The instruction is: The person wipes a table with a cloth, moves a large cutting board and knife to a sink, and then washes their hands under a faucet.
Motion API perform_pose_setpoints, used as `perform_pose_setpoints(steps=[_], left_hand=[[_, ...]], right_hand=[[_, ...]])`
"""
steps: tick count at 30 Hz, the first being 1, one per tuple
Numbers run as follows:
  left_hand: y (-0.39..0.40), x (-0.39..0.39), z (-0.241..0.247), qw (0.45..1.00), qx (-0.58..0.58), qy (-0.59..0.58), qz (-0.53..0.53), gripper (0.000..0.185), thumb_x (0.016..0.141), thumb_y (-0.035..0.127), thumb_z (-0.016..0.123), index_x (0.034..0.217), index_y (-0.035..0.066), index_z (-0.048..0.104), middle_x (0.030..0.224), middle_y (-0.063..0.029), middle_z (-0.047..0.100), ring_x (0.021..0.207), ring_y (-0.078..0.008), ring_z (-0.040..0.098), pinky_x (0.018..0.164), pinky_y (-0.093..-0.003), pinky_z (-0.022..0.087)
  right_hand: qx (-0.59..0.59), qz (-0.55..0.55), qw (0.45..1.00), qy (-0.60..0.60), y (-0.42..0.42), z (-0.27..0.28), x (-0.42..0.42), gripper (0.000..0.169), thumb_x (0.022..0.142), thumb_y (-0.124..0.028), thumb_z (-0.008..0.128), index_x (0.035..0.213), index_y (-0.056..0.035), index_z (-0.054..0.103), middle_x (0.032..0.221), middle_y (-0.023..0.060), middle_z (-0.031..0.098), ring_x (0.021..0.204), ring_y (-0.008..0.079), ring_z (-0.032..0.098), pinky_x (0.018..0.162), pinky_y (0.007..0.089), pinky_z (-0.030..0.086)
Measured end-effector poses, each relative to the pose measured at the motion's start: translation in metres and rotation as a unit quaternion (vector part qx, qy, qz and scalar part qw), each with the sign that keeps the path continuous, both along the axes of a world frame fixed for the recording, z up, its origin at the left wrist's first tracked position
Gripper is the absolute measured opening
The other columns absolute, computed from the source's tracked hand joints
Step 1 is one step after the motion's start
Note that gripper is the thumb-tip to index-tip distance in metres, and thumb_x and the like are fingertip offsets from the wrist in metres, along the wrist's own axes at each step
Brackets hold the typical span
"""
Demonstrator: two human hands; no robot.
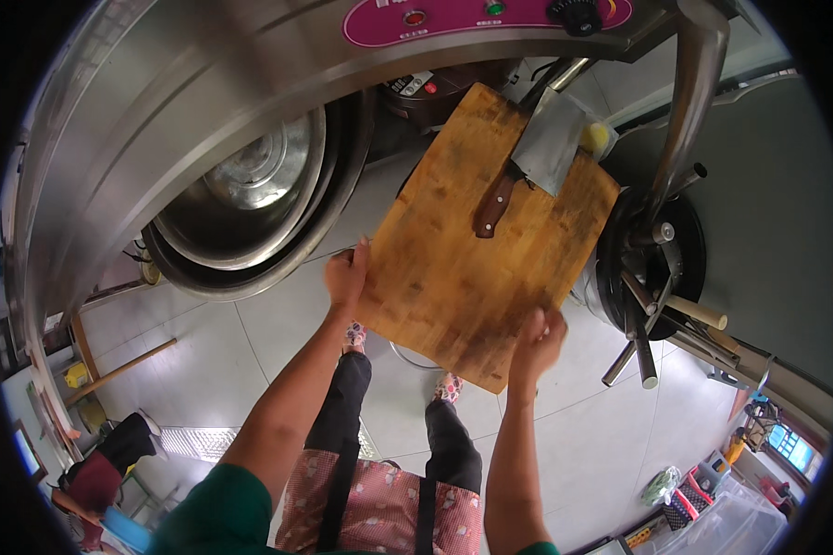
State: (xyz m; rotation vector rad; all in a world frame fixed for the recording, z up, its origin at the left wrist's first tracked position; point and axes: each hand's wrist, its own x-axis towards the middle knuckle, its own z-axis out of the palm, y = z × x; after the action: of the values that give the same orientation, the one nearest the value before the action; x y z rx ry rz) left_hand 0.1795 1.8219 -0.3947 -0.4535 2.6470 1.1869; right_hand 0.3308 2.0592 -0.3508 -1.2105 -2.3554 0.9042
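A worn wooden cutting board (451, 257) lies tilted before me, dark stains along its edges. My left hand (347, 276) grips its left edge, thumb on top. At the lower right edge, my right hand (540, 340) holds the board, its fingers curled and partly blurred. On the board's far part rests a cleaver (547, 142), its brown riveted handle pointing towards me. What supports the board from below is mostly hidden.
Nested metal basins (250, 257) stand at the left, under a steel machine with a purple control panel (486, 19). A pot (600, 277) holding several long-handled utensils is at the right. Another person (97, 479) is at the lower left.
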Motion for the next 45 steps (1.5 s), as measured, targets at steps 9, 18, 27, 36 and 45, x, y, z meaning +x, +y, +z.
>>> perform_pose_setpoints(steps=[9, 18, 27, 36, 45], left_hand=[[-0.035, 0.058, 0.011, 0.901, 0.208, -0.343, 0.166, 0.043, 0.08, 0.041, 0.048, 0.089, -0.001, 0.055, 0.072, -0.012, 0.059, 0.068, -0.0197, 0.06, 0.055, -0.0297, 0.048], [-0.045, 0.01, 0.008, 0.898, 0.349, -0.21, 0.167, 0.054, 0.073, 0.046, 0.057, 0.091, -0.005, 0.052, 0.077, -0.0129, 0.058, 0.064, -0.0197, 0.059, 0.054, -0.0304, 0.052], [-0.089, 0.038, 0.02, 0.928, 0.21, -0.308, 0.022, 0.035, 0.079, 0.035, 0.052, 0.083, 0.0, 0.055, 0.068, -0.0105, 0.058, 0.054, -0.0178, 0.057, 0.051, -0.0296, 0.05], [-0.259, 0.287, 0.115, 0.909, 0.075, -0.368, 0.182, 0.024, 0.076, 0.018, 0.049, 0.082, -0.004, 0.052, 0.063, -0.0169, 0.057, 0.046, -0.0235, 0.056, 0.039, -0.0308, 0.049], [-0.249, 0.49, 0.207, 0.818, 0.248, -0.277, 0.44, 0.025, 0.079, 0.017, 0.046, 0.093, -0.003, 0.047, 0.072, -0.0192, 0.057, 0.052, -0.0271, 0.057, 0.044, -0.0371, 0.051]], right_hand=[[-0.052, 0.119, 0.956, -0.263, -0.005, -0.001, -0.173, 0.054, 0.074, -0.036, 0.056, 0.11, 0.0002, 0.036, 0.099, 0.0219, 0.047, 0.091, 0.0358, 0.049, 0.073, 0.0407, 0.043], [-0.076, 0.17, 0.966, -0.181, -0.062, 0.025, -0.096, 0.043, 0.076, -0.03, 0.054, 0.104, -0.0007, 0.04, 0.093, 0.0179, 0.05, 0.078, 0.0345, 0.052, 0.061, 0.0413, 0.043], [-0.092, 0.228, 0.944, -0.222, -0.074, 0.049, 0.065, 0.028, 0.076, -0.019, 0.053, 0.1, -0.0046, 0.047, 0.086, 0.0184, 0.052, 0.072, 0.0361, 0.053, 0.058, 0.0431, 0.043], [-0.181, 0.414, 0.776, -0.44, -0.019, 0.111, 0.268, 0.03, 0.075, -0.031, 0.047, 0.091, -0.0076, 0.057, 0.093, 0.0151, 0.057, 0.087, 0.0325, 0.053, 0.074, 0.0416, 0.043], [-0.066, 0.494, 0.764, -0.409, 0.042, 0.178, 0.256, 0.026, 0.073, -0.029, 0.048, 0.085, -0.0103, 0.06, 0.089, 0.0113, 0.059, 0.086, 0.0292, 0.054, 0.076, 0.0382, 0.044]])
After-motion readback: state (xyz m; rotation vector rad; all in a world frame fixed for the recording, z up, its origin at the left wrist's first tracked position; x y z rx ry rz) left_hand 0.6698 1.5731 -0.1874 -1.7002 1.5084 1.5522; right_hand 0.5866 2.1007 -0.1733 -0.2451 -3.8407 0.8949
